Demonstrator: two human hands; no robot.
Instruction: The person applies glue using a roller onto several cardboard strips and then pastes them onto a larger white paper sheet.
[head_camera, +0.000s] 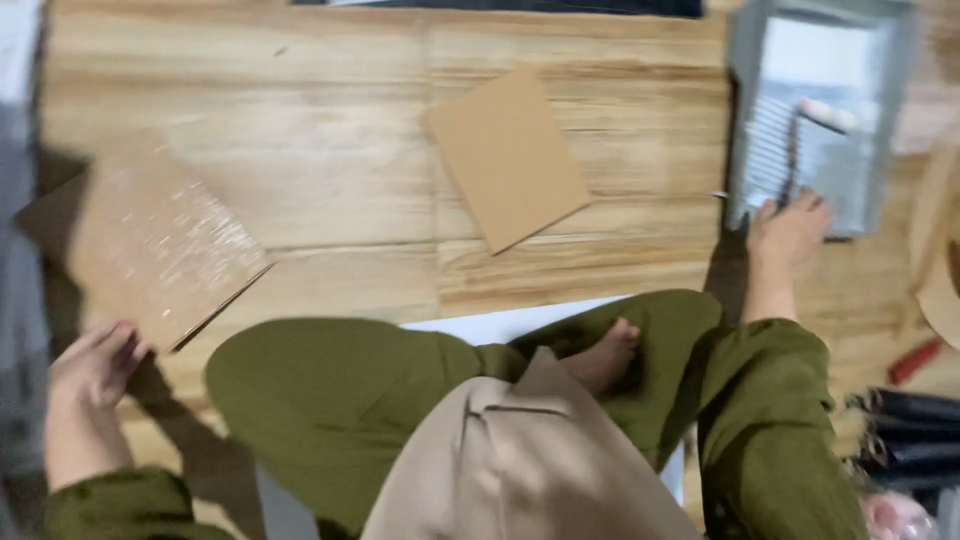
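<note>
Roller (828, 115) in tray (890, 60), right of two boards (508, 155)

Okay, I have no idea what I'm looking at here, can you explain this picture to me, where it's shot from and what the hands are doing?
This is one picture from a camera worn on a person's head, looking down. The person sits cross-legged on a wooden floor in olive-green clothes. Their left hand touches the edge of a brown board with a shiny wet-looking coat. Their right hand reaches to a grey paint tray and seems to grip the handle of a small roller lying in it. A plain cardboard piece lies between them.
</note>
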